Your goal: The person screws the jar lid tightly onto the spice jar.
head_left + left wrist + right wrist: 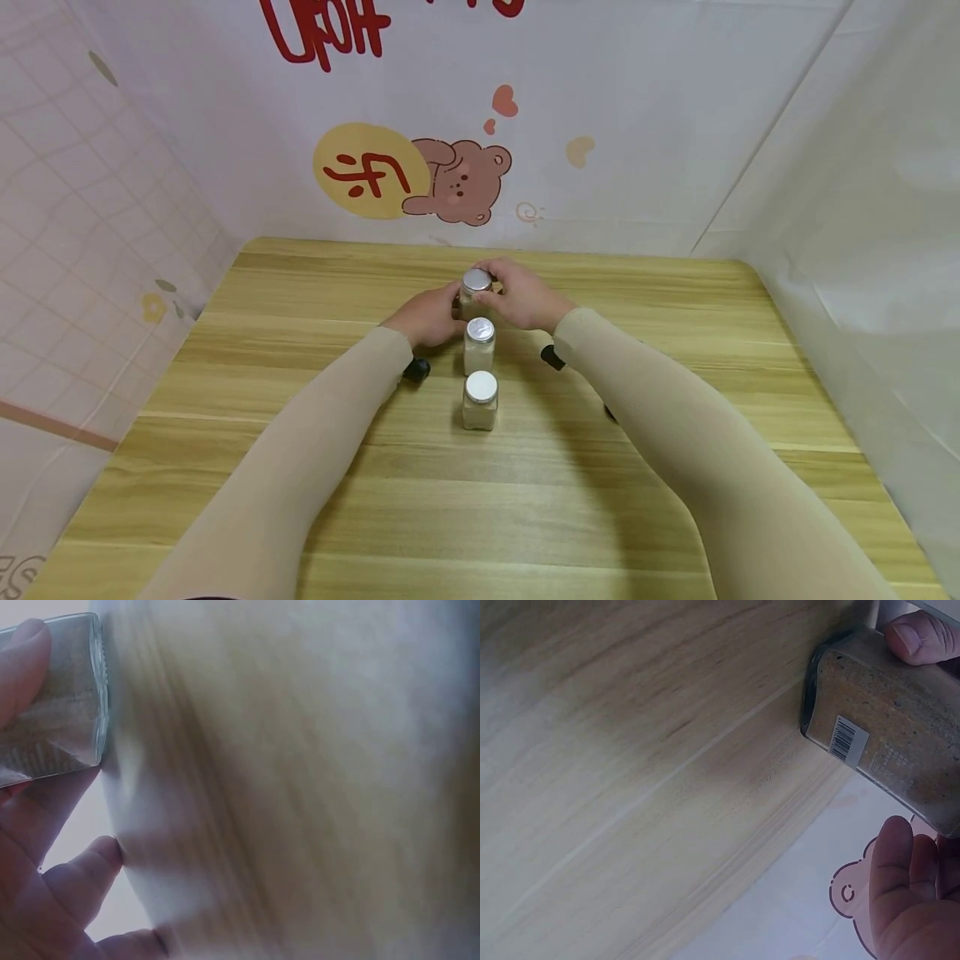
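Observation:
Three square glass jars with silvery lids stand in a column on the table. At the far end, both hands hold the back spice jar (476,282). My left hand (429,317) grips it from the left, and the left wrist view shows the thumb against the glass. From the right, my right hand (525,296) holds the jar near its lid, thumb in front. Brown, speckled contents and a barcode label (848,740) show in the right wrist view. Just in front stands the middle jar (479,354), close to my left fingers. Nearest me is the front jar (480,408), untouched.
The wood-grain table (465,517) meets a white printed backdrop (637,108) behind the jars, with a bear drawing (465,183) on it. White sheeting also hangs at both sides. Small black parts (416,370) show beside the wrists.

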`<state>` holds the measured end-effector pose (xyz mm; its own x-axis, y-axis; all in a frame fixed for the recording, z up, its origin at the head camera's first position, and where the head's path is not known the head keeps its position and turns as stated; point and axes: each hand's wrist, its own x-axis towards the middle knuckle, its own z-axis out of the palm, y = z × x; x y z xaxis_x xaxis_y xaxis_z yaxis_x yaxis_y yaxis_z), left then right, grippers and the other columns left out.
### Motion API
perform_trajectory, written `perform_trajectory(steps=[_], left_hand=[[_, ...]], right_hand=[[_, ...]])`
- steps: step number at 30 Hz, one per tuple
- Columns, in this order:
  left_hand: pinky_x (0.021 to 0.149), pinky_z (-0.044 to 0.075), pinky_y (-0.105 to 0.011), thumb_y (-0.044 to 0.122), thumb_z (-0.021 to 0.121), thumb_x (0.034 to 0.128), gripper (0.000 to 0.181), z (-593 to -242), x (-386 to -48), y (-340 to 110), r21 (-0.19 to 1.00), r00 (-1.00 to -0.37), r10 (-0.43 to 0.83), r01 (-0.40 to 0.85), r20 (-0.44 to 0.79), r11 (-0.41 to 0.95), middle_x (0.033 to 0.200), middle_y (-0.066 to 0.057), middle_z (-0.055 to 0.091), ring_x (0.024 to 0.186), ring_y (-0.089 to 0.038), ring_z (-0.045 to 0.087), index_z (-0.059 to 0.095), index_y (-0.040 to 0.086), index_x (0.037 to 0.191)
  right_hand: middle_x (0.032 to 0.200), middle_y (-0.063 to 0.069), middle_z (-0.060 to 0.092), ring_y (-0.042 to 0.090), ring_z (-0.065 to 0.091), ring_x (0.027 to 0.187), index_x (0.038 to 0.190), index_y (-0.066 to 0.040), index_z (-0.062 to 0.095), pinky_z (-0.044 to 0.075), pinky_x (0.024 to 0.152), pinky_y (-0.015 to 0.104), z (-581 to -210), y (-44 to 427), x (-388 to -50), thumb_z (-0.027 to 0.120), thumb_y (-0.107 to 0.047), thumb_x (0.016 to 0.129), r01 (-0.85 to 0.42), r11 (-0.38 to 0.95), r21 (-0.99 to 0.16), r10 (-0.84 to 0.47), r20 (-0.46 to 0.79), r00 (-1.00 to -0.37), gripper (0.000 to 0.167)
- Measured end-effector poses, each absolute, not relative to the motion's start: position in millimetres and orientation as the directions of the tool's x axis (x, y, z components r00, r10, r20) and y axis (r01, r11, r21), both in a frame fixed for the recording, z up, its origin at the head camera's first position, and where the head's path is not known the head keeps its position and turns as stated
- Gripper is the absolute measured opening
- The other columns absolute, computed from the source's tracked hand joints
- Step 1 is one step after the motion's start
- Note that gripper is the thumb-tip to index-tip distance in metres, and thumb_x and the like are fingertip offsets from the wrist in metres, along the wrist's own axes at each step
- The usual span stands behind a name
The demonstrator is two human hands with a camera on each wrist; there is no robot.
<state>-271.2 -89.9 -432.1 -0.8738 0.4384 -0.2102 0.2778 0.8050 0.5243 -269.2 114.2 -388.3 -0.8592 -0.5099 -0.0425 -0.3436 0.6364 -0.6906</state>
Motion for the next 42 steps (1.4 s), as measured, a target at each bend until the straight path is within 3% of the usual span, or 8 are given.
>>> perform_trajectory(steps=[11,21,32,42], left_hand=[[0.122,0.041,-0.051,0.04,0.072,0.0997,0.077,-433,-272,-92,0.528,-0.864,0.45,0.281,-0.224,0.802,0.158,-0.011,0.054,0.147,-0.033,0.05,0.033,0.021,0.164],[0.124,0.038,-0.051,0.038,0.071,0.1005,0.081,-430,-270,-92,0.541,-0.862,0.449,0.268,-0.234,0.797,0.163,-0.011,0.048,0.15,-0.033,0.046,0.028,0.02,0.167],[0.126,0.035,-0.052,0.049,0.076,0.094,0.082,-430,-266,-110,0.556,-0.871,0.432,0.244,-0.235,0.794,0.163,-0.01,0.047,0.153,-0.032,0.043,0.04,0.016,0.16],[0.126,0.034,-0.054,0.042,0.072,0.0992,0.069,-421,-251,-138,0.555,-0.857,0.447,0.248,-0.256,0.794,0.16,-0.009,0.051,0.152,-0.035,0.042,0.047,0.011,0.156]], right_hand=[[0.145,0.015,0.06,0.032,0.053,0.141,0.146,-0.001,0.053,0.041,0.121,0.049,-386,115,-268,0.065,-0.022,0.106,-0.353,0.624,-0.697,-0.53,-0.046,-0.846,0.046],[0.155,0.019,0.052,0.035,0.048,0.145,0.156,0.001,0.044,0.039,0.122,0.053,-382,118,-266,0.065,-0.022,0.106,-0.372,0.633,-0.679,-0.547,-0.052,-0.836,0.059],[0.159,0.018,0.049,0.04,0.045,0.146,0.162,-0.007,0.038,0.039,0.12,0.057,-382,143,-264,0.059,-0.035,0.107,-0.304,0.653,-0.693,-0.505,-0.099,-0.858,0.064],[0.159,0.023,0.045,0.041,0.04,0.146,0.162,-0.005,0.036,0.041,0.119,0.056,-375,177,-249,0.059,-0.032,0.108,-0.266,0.644,-0.718,-0.486,-0.116,-0.866,0.064]])
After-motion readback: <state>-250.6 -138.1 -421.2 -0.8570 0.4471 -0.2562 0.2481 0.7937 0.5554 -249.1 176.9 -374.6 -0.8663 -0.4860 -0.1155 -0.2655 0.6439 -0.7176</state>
